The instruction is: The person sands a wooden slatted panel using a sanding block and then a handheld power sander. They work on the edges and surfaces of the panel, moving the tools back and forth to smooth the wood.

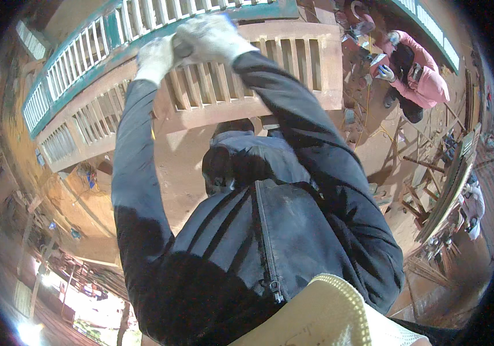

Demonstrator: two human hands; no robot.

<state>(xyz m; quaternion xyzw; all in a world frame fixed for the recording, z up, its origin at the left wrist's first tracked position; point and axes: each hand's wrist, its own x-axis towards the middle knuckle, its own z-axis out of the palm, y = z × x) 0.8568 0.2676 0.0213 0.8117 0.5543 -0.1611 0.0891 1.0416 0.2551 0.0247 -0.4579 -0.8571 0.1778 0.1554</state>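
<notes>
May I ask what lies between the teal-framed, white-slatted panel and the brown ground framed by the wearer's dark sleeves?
The head view shows brown wooden slatted panelling there.

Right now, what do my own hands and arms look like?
Your left hand and right hand wear whitish gloves, with some blue along the right one's upper edge. Long, creased sleeves in dark blue-black cover both arms up to the gloves; no markings stand out on them.
</notes>
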